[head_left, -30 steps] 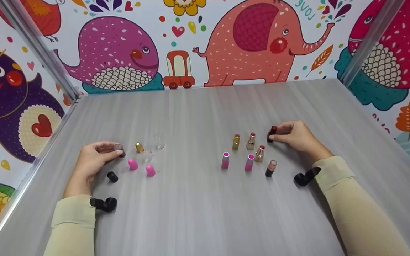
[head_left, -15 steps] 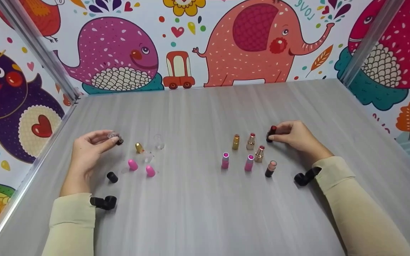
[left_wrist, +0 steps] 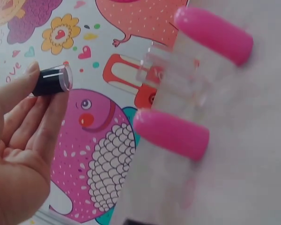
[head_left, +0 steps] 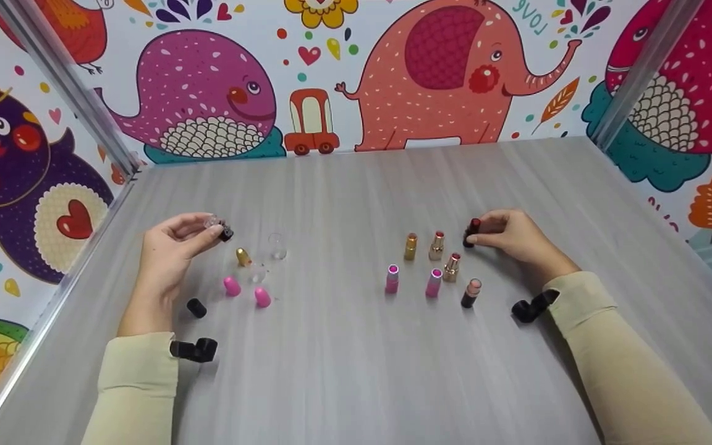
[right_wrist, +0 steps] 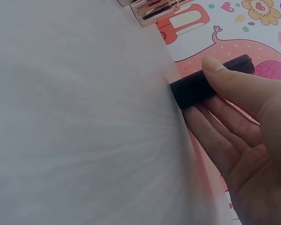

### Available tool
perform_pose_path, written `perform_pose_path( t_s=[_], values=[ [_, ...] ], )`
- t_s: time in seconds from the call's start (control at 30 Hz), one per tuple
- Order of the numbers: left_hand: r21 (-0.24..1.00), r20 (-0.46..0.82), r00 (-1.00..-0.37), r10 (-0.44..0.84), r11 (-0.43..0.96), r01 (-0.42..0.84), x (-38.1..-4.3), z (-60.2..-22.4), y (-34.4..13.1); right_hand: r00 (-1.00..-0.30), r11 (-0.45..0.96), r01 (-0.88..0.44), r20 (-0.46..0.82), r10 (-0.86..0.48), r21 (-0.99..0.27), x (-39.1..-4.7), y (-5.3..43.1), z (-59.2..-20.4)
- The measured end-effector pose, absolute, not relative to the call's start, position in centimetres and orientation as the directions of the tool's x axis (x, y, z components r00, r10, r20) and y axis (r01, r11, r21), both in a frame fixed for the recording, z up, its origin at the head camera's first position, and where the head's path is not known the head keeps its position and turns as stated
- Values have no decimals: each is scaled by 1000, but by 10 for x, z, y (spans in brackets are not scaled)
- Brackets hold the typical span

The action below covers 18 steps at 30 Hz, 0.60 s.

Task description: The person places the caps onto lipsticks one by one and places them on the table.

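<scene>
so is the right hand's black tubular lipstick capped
Uncapped: the black tubular lipstick in the right hand shows its dark red tip.

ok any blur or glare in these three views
Head: fairly even light, soft shadow along the right sleeve; left wrist: hazy, pink caps soft-edged, clear caps almost washed out; right wrist: tabletop pale and streaky, black lipstick dark with little detail.

The head view looks forward-down over the table; wrist views, nearer, face the same patterned wall.
</scene>
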<state>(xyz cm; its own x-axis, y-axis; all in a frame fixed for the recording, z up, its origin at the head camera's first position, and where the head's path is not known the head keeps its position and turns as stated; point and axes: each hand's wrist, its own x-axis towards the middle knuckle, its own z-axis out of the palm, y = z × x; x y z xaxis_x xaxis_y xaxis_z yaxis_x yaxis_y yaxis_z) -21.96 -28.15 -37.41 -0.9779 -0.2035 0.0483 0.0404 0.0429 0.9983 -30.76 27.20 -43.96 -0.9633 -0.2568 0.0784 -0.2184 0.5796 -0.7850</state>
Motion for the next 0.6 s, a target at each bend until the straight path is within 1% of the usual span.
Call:
perform_pose_path(
  t_s=[0.1, 0.27, 0.43, 0.6],
  values=[
    [997, 77, -981, -178, 5, 78, -219, -371, -271, -963, 570, -218, 79, -258, -792, -308, 272, -440],
    [981, 148, -982, -119, -107, 161, -219, -368, -255, -958, 557, -229, 82, -276, -799, -307, 272, -439],
    [963, 169, -978, -122, -190, 191, -220, -364, -243, -950, 557, -262, 109, -293, -788, -305, 272, -438],
    [935, 170, -977, -129, -292, 202, -218, -358, -230, -955, 579, -250, 99, -279, -776, -306, 273, -437]
  ],
)
